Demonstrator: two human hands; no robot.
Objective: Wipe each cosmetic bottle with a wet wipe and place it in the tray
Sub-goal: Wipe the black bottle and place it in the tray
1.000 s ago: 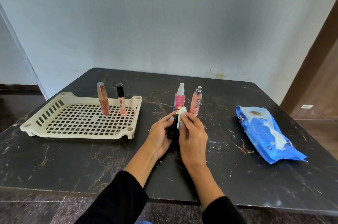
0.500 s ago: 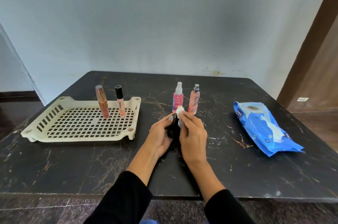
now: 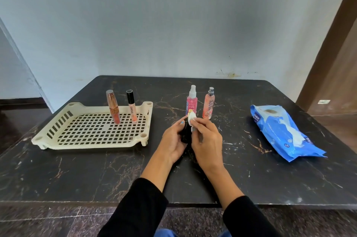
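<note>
The left hand (image 3: pixel 174 141) wraps its grip around a small dark bottle (image 3: pixel 185 133), held just above the tabletop (image 3: pixel 96 169); the bottle's lower part is hidden in the palm. The right hand (image 3: pixel 207 143) pinches a white wet wipe (image 3: pixel 192 121) against the bottle's gold-trimmed top. This looks like the wiping step for the third item. Once the top and sides are covered, the next move calls for carrying the bottle leftward and standing it upright on the slotted floor of the tray.

Just beyond the grip stand two spray bottles not yet in the tray, a pink one (image 3: pixel 192 102) and a peach one (image 3: pixel 208 105). Well to its left, the cream tray (image 3: pixel 48 140) holds a rose-gold tube (image 3: pixel 113 108) and a lip gloss (image 3: pixel 131 108), both upright near its far edge. Well to the right lies the blue wipes pack (image 3: pixel 284 132), a wipe poking from its opening.
</note>
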